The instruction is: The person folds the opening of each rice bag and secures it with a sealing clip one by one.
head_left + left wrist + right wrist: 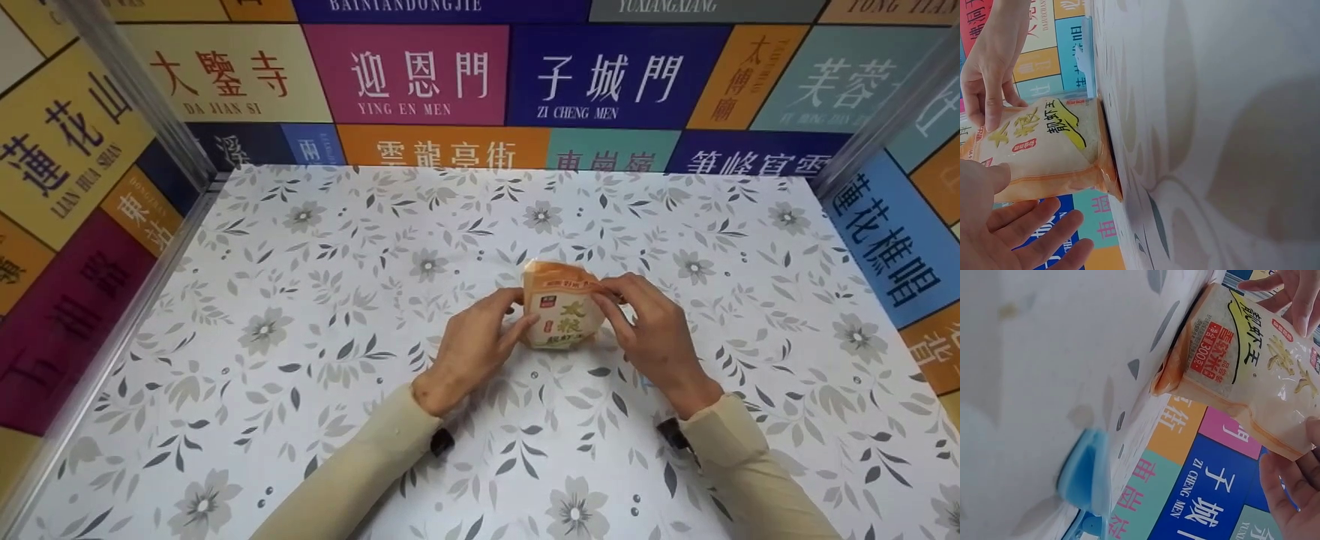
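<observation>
A small orange-and-cream bag of rice [564,315] stands upright on the table, its printed face towards me. My left hand [480,337] holds its left edge, thumb on the front; in the left wrist view the other fingers of the left hand [1027,236] spread past the bag's side. At the top right corner, my right hand [656,330] pinches the bag between thumb and fingers. The right wrist view shows the bag's lower end [1213,349] resting on the table. A blue plastic piece [1086,472], resembling a clip, lies by the right hand, mostly hidden in the head view.
A white cloth with grey flowers and leaves covers the table [300,405]. Behind it rises a wall [420,75] of coloured panels with Chinese lettering, and similar panels flank both sides. Clear strips [142,97] run along the corners.
</observation>
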Demonstrator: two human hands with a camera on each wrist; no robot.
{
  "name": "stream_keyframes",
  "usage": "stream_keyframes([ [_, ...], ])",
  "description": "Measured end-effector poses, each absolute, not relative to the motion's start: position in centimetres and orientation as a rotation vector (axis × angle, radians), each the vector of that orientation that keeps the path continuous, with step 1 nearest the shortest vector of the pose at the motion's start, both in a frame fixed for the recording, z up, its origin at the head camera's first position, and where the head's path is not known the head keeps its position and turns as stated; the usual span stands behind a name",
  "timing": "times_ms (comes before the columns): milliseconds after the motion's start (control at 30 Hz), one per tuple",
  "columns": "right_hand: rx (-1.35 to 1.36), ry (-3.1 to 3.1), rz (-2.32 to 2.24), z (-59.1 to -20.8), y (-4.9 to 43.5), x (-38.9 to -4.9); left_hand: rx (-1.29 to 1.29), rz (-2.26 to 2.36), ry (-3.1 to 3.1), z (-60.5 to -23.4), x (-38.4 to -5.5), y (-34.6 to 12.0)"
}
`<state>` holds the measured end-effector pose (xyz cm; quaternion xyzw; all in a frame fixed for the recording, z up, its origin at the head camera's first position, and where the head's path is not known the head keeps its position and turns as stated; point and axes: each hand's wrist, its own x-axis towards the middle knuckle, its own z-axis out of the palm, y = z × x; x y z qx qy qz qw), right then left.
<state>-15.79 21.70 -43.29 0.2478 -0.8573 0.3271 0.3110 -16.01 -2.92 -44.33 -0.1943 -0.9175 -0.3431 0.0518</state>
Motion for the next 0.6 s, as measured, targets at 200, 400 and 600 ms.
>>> stream_keyframes([
  [200, 0.669, -2.223, 0.873, -43.53, 21.65, -15.94, -0.585, -1.036, -2.787, -44.38, -16.01, -2.94],
  [400, 0.715, -2.190, 0.871, -43.63, 21.88, -16.18, -0.592, -1.033, -2.773, -44.39, -16.08, -2.97],
  [600, 0.714, -2.190, 0.895, -43.59, 21.93, -16.23, -0.595, -1.061, -2.775, -44.38, -16.18, -2.95],
])
